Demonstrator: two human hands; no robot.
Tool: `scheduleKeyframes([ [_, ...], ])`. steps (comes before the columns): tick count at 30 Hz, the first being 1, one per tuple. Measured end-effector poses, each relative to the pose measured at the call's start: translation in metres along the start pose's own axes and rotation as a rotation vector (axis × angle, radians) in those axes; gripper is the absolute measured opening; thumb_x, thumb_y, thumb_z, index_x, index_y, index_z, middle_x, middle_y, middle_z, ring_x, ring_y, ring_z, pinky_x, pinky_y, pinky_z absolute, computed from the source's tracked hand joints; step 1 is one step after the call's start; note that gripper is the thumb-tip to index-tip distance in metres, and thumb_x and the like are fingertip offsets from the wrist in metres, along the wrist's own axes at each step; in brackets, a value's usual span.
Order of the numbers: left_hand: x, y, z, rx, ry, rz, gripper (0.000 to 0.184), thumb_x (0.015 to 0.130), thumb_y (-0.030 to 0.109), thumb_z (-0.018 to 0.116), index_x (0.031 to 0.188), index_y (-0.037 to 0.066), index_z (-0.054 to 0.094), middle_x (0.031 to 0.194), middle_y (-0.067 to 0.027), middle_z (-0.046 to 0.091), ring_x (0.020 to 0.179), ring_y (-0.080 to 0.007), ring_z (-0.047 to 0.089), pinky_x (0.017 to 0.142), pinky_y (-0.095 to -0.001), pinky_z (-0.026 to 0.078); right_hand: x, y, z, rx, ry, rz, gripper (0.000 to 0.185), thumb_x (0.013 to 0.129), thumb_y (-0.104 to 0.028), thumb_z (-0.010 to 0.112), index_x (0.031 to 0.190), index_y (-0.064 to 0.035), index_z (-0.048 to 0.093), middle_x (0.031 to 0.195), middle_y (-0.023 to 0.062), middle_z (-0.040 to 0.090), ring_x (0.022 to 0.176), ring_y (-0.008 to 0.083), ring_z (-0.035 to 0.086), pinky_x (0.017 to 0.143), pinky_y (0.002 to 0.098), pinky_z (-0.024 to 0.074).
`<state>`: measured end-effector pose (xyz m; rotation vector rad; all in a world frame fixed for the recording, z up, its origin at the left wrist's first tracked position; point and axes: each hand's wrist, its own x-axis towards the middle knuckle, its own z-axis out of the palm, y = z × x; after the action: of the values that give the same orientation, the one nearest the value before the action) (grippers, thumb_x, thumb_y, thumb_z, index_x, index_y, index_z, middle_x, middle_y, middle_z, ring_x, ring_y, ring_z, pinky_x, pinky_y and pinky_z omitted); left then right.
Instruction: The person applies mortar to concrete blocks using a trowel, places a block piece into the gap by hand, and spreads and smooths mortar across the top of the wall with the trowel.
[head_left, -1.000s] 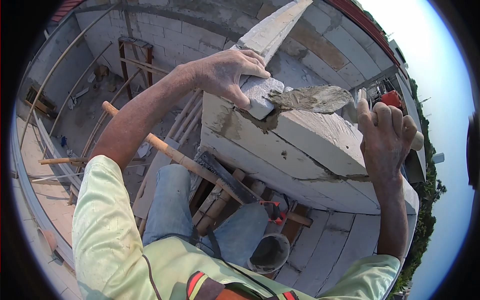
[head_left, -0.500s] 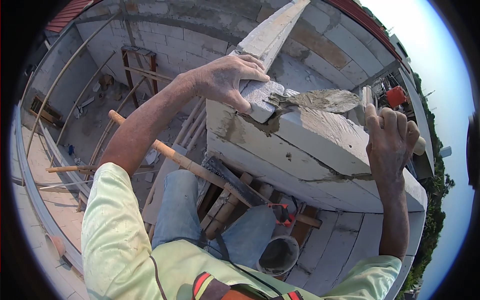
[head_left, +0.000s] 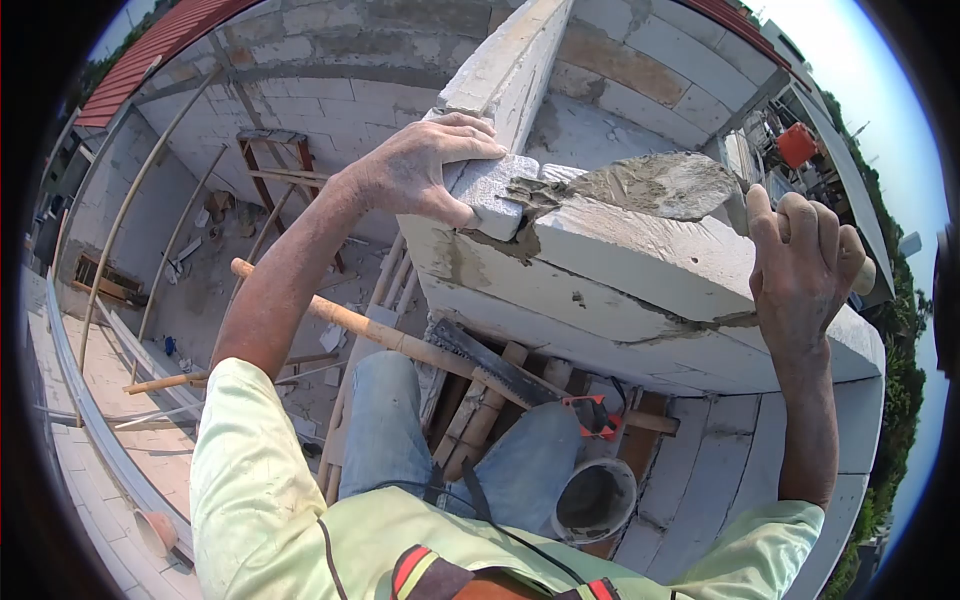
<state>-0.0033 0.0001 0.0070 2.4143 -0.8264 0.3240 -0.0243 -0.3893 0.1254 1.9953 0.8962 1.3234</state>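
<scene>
Since the earlier views, we see the whole scene swing rightward below while more red roof comes in beyond the block wall, and the trowel now shows more of its broad face above the wall's top; both hands keep their holds, so the work in hand seems to stay at one joint, with the mortar on the blade meeting the end of the small block. That trowel lies lengthwise over the wall, its long axis running roughly along the wall's top, its tip pointing at the small block and its handle toward the wall's right end. Our left hand sits at the wall's left end, fingers clasping the small block, thumb on the wall's near side and the others over the top. Our right hand, above the wall's right part, has its fingers wrapped round the trowel handle. Below the wall, on our side, we have a bucket, its dark contents unclear to us, a saw with a red grip, and a bamboo pole slanting toward the foot of the wall
</scene>
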Motion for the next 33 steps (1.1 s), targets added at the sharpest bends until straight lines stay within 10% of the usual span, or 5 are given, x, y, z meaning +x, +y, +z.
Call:
scheduleKeyframes([
  [15, 0.003, 0.007, -0.001, -0.038, 0.005, -0.013, 0.073, 0.056, 0.024, 0.078, 0.124, 0.002, 0.066, 0.129, -0.0150, 0.063, 0.130, -0.0285, 0.051, 0.115, -0.0443, 0.038, -0.020, 0.000, -0.005, 0.082, -0.051, 0.049, 0.029, 0.080, -0.017, 0.077, 0.106, -0.0243, 0.067, 0.090, -0.0074, 0.055, 0.093, 0.0110, 0.054, 0.088, 0.0358, 0.0358],
  [19, 0.004, 0.004, 0.000, 0.038, -0.018, 0.007, 0.074, 0.055, 0.023, 0.077, 0.125, 0.002, 0.066, 0.128, -0.0132, 0.064, 0.132, -0.0277, 0.051, 0.115, -0.0436, 0.039, -0.062, 0.013, -0.035, 0.283, -0.067, 0.348, 0.037, 0.079, -0.013, 0.079, 0.115, -0.0167, 0.068, 0.089, -0.0063, 0.060, 0.083, 0.0125, 0.057, 0.084, 0.0290, 0.0412],
  [21, 0.003, 0.003, 0.000, 0.030, 0.005, -0.001, 0.073, 0.056, 0.025, 0.076, 0.124, 0.002, 0.066, 0.126, -0.0133, 0.065, 0.131, -0.0272, 0.051, 0.115, -0.0432, 0.039, -0.101, 0.007, -0.059, 0.724, -0.202, 1.043, 0.034, 0.084, -0.013, 0.077, 0.116, -0.0123, 0.068, 0.085, -0.0057, 0.057, 0.072, 0.0073, 0.051, 0.069, 0.0227, 0.0413],
  [25, 0.004, -0.001, -0.002, 0.037, -0.011, 0.054, 0.072, 0.056, 0.026, 0.076, 0.124, 0.002, 0.066, 0.125, -0.0133, 0.066, 0.130, -0.0277, 0.053, 0.114, -0.0431, 0.040, -0.190, -0.011, -0.111, 0.990, -0.205, 1.476, 0.032, 0.091, -0.012, 0.068, 0.120, -0.0011, 0.063, 0.082, -0.0057, 0.050, 0.068, 0.0007, 0.039, 0.061, 0.0169, 0.0309],
  [33, 0.008, 0.010, -0.006, 0.113, -0.051, -0.020, 0.078, 0.055, 0.027, 0.076, 0.127, -0.001, 0.064, 0.132, -0.0172, 0.061, 0.133, -0.0293, 0.050, 0.113, -0.0430, 0.039, -0.410, -0.146, -0.192, 0.775, -0.851, 2.022, 0.033, 0.089, -0.020, 0.069, 0.112, 0.0022, 0.063, 0.084, 0.0021, 0.059, 0.075, 0.0123, 0.053, 0.067, 0.0299, 0.0445],
])
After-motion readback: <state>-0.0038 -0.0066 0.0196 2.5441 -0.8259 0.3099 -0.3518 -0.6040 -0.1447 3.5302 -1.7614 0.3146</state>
